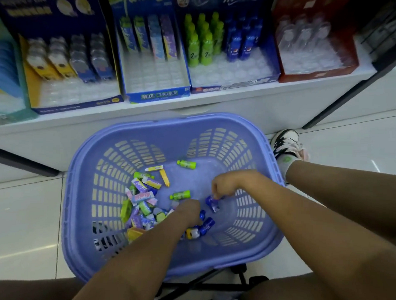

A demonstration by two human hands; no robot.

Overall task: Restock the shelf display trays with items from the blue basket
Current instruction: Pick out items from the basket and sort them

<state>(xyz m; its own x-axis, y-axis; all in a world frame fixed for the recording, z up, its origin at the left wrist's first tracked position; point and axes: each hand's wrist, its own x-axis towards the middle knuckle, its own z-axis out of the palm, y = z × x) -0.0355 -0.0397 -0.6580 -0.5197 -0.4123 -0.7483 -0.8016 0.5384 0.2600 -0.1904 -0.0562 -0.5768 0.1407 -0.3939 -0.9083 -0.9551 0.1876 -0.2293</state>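
Observation:
Both my hands reach into the blue basket on the floor. My right hand pinches a small blue bottle near the basket's middle. My left hand is curled down among small items, beside more blue bottles; what its fingers hold is hidden. Two green bottles lie loose, and a heap of small coloured boxes fills the left side. On the shelf stand display trays: green and blue bottles, tall boxes, and round-pack cards.
A red tray of clear bottles stands at the shelf's right. The white shelf base runs just behind the basket. My shoe rests right of the basket. A dark stool leg lies under the basket's near edge.

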